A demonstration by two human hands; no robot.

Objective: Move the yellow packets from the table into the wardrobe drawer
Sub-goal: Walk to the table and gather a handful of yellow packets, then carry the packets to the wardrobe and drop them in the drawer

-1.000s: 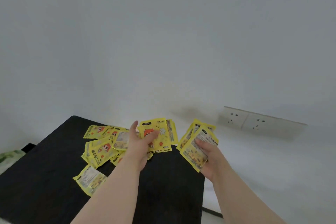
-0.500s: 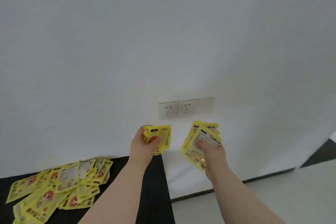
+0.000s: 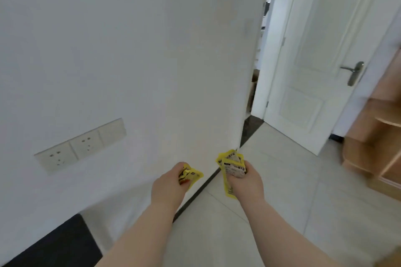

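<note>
My left hand (image 3: 170,184) grips a few yellow packets (image 3: 192,176) that stick out to its right. A fanned stack of yellow packets (image 3: 231,166) is held in my right hand (image 3: 246,182), fingers curled over their lower part. Both hands are out in front of me above the floor, away from the black table (image 3: 58,247), whose corner shows at the bottom left. Part of a wooden unit with open shelves (image 3: 378,141) stands at the right edge, blurred; no drawer is visible.
A white wall with a row of sockets (image 3: 82,144) fills the left. An open white door (image 3: 314,60) with a metal handle (image 3: 354,71) stands ahead on the right. Pale floor tiles (image 3: 282,191) stretch between the wall and the wooden unit.
The view has swung right, away from the table: the packets lying on it have left the frame, and the door and wooden unit have come into view. Both hands still hold their packets.
</note>
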